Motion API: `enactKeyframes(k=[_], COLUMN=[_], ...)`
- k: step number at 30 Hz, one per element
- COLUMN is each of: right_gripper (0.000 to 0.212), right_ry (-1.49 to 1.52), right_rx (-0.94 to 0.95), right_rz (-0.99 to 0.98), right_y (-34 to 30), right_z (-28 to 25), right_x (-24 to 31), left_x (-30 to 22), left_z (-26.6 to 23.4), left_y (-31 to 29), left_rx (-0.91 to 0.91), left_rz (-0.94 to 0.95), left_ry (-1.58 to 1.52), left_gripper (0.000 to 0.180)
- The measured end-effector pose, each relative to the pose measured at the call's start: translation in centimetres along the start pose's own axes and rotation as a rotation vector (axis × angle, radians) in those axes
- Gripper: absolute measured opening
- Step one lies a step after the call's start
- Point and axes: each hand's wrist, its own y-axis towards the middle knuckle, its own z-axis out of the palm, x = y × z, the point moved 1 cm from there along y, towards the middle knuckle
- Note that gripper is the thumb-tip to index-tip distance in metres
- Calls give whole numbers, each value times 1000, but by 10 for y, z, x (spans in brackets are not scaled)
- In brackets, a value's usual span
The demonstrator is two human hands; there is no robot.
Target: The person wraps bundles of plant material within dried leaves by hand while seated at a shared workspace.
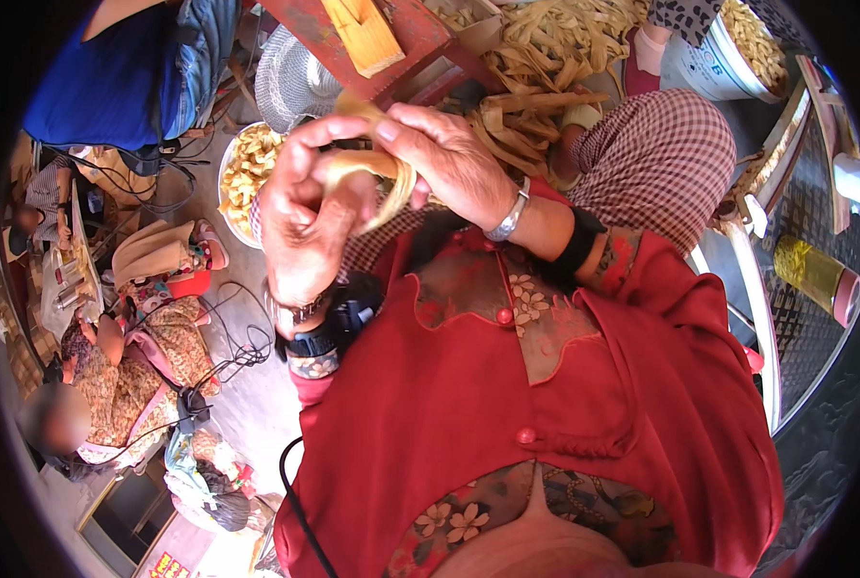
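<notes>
A long, flat, pale yellow strip [368, 166] is bent into a loop between my two hands; I cannot make out its material. My left hand [300, 217] is closed round one side of the loop, with the thumb against it. My right hand [454, 169] pinches the strip's upper part between thumb and fingers. Beyond my right hand lies a pile of similar strips [555, 43], with darker loose ones [521, 130] nearer me. Left of my left hand, a white bowl [224, 193] holds many short, twisted yellow pieces [252, 164].
Ahead stands a red wooden bench [416, 48] with a yellow wooden block [372, 48] on it. A white bucket [704, 67] of twisted pieces is at far right, above a bottle [815, 275]. A silver mesh-like round item [290, 77] and black cables [242, 332] lie left. Other people sit nearby.
</notes>
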Motion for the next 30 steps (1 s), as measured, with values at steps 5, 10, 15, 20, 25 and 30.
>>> enactKeyframes(k=[5,10,15,20,25,30], right_gripper=[42,36,33,39,34,27], right_ry=[-214,-214,-285,-106,-100,-179], right_rx=[179,312,238,275,241,152], right_rz=[-233,-111,-96,-169,-157,-123], right_y=[8,-1,-7,-1,4,-2], right_z=[-10,-19,-21,-28,-35,-29], right_x=[-22,-15,-7,-27,-36,-32], left_x=[2,28,48,53,53,68], left_z=[8,-4,-5,2,14,19], left_y=[-1,-8,3,0,2,5], left_rx=[-142,-172,-107,-2,-32,-192], left_rz=[482,9,-94,-26,212,44], left_ry=[990,522,-397,-197,344,108], left_gripper=[10,8,25,36,41,35])
